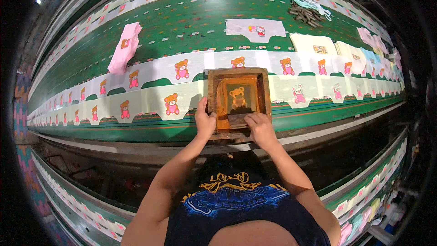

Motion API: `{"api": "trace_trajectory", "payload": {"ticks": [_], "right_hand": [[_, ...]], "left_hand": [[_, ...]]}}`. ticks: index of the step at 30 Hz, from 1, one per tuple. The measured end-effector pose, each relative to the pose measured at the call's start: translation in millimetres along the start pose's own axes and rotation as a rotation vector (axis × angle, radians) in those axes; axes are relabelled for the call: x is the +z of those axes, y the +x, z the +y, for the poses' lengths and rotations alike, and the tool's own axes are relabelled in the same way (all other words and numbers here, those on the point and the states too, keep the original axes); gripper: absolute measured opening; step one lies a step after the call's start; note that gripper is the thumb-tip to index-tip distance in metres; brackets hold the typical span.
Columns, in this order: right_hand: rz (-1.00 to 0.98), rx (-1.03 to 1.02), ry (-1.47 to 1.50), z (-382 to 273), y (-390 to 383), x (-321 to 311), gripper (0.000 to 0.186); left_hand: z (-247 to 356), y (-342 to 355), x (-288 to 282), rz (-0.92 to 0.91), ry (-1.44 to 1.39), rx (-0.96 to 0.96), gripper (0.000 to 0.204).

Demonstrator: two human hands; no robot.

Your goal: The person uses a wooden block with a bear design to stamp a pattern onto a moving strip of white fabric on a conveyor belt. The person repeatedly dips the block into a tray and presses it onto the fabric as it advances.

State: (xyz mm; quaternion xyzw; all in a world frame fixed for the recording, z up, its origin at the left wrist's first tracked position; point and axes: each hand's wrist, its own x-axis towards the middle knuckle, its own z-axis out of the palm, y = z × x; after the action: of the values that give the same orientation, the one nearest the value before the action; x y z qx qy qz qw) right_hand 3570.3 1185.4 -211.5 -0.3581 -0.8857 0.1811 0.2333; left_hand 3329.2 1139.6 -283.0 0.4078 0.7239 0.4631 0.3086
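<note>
A square wooden screen-printing frame rests over pale fabric pieces on the long green table, with orange ink and a bear stencil inside. My left hand is closed on the frame's lower left side. My right hand grips a wooden squeegee at the frame's lower end. Left of the frame, cream pieces carry brown bears with pink hearts; to its right, similar pieces carry bears mostly in pink outline. A row of white pieces with bear prints lies just behind.
The green table stretches across the view. A folded pink bundle, a loose printed white piece, stacked fabrics, several dark cylindrical objects and pale cords lie on it. Another fabric-laden table runs behind me.
</note>
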Motion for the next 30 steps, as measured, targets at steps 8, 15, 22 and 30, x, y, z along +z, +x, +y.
{"api": "trace_trajectory", "payload": {"ticks": [8, 15, 22, 30], "right_hand": [[-0.053, 0.052, 0.066, 25.1, -6.5, -22.9, 0.033], [-0.034, 0.078, 0.032, 118.0, -48.6, -92.0, 0.040], [-0.098, 0.134, 0.003, 200.1, -93.0, -132.2, 0.040], [-0.086, 0.065, 0.038, 215.6, -97.6, -142.3, 0.039]], "left_hand": [[34.1, -6.6, 22.0, 0.001, -0.097, 0.049, 0.072], [62.0, -22.8, 152.6, 0.022, -0.240, 0.169, 0.070], [89.7, -37.4, 252.4, 0.002, -0.136, 0.092, 0.067], [86.5, -33.6, 261.6, -0.029, -0.076, 0.086, 0.060]]}}
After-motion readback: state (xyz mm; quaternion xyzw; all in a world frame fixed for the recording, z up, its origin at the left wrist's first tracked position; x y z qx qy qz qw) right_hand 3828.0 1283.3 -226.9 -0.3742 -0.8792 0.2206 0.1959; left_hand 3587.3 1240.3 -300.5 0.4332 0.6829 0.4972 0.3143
